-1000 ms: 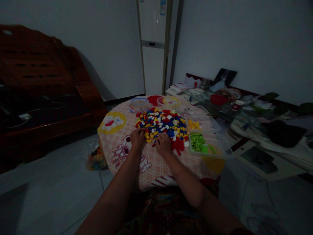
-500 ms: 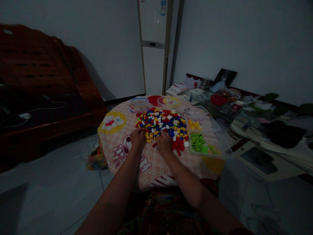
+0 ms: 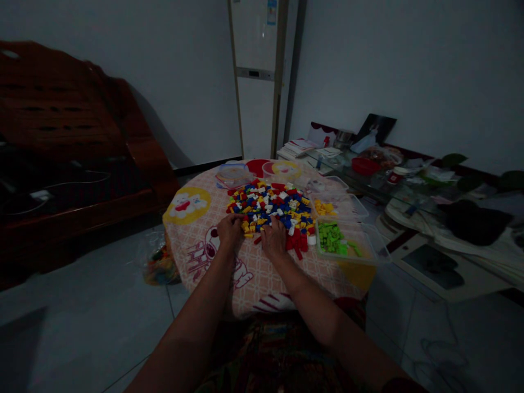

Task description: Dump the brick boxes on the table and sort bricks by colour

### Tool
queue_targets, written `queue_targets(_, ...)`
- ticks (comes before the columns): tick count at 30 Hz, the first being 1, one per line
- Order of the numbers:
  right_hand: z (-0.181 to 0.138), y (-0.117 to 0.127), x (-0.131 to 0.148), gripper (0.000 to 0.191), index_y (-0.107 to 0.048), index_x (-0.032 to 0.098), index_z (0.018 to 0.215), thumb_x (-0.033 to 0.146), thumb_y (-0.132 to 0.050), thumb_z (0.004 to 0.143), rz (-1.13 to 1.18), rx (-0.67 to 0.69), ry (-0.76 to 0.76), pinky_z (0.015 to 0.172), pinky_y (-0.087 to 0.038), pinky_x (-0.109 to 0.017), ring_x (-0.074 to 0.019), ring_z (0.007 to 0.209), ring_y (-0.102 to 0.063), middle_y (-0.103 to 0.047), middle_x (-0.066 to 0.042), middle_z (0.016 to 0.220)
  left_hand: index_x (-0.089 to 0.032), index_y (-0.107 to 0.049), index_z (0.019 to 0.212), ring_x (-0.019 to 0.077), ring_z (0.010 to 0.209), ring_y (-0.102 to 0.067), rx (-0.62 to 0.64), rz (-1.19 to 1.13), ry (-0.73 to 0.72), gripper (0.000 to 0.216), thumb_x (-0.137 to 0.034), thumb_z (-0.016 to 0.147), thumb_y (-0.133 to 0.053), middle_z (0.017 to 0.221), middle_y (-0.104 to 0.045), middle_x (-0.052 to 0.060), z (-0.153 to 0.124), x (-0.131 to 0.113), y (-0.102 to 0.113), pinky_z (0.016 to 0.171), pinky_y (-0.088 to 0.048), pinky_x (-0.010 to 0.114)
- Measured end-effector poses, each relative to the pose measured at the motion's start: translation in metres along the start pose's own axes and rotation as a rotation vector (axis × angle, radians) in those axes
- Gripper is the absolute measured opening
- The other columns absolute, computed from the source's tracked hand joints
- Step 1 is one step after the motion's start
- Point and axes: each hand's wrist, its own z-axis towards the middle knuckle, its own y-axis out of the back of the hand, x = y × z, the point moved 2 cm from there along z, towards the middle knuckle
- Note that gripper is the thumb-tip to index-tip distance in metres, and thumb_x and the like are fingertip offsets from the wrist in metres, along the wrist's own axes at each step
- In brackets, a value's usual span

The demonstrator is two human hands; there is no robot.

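A heap of small toy building bricks [image 3: 268,204] in red, blue, yellow, white and green lies on the cloth-covered round table. My left hand [image 3: 230,229] is at the heap's near left edge, beside yellow bricks. Its fingers are bent together toward the bricks, and anything between them is too small to make out. At the near middle of the heap is my right hand [image 3: 274,237], its thumb and fingers apart among the bricks. Red bricks [image 3: 298,240] lie just right of it. A clear plastic box [image 3: 370,245] holding green bricks [image 3: 331,237] stands farther right.
Another clear box [image 3: 352,207] holds yellow bricks [image 3: 324,207]. Clear containers [image 3: 234,173] stand at the table's back. Right of the table is a cluttered glass stand with a red bowl [image 3: 365,166]. A wooden bench [image 3: 73,125] is at left, a plastic bag [image 3: 158,262] on the floor.
My right hand's fingers have shifted slightly up and farther into the bricks. My left hand has stayed nearly in place. The whole view has moved very slightly.
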Motion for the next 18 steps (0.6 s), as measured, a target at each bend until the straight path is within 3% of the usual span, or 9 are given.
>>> queue_targets(5, 0.001, -0.008, -0.008, 0.025, -0.078, 0.019, 0.104, 0.016, -0.053, 0.1, 0.096, -0.142, 0.036, 0.112, -0.044, -0.051, -0.0309, 0.126, -0.055, -0.065, -0.016, 0.141, -0.025, -0.084, 0.1, 0.0248, 0.096, -0.074, 0.002, -0.008, 0.013, 0.032, -0.023, 0.083, -0.056, 0.101, -0.083, 0.004, 0.0, -0.002, 0.001, 0.086, -0.053, 0.032)
queue_targets(11, -0.002, -0.009, -0.012, 0.024, -0.076, 0.019, 0.101, 0.016, -0.052, 0.1, 0.12, -0.186, 0.053, 0.112, -0.045, -0.048, -0.0285, 0.122, -0.059, -0.068, -0.016, 0.136, -0.023, -0.084, 0.098, 0.0253, 0.097, -0.074, -0.002, -0.013, 0.012, 0.03, -0.021, 0.083, -0.058, 0.102, -0.083, 0.005, -0.001, -0.006, 0.003, 0.088, -0.053, 0.033)
queue_targets(18, -0.006, 0.029, -0.018, 0.022, -0.075, 0.02, 0.101, 0.022, -0.053, 0.101, 0.164, -0.356, 0.092, 0.113, -0.045, -0.048, -0.0283, 0.125, -0.06, -0.07, -0.015, 0.132, -0.023, -0.084, 0.099, 0.0253, 0.098, -0.074, 0.009, -0.022, 0.003, 0.031, -0.02, 0.084, -0.057, 0.104, -0.083, 0.005, -0.001, -0.003, 0.001, 0.088, -0.053, 0.033)
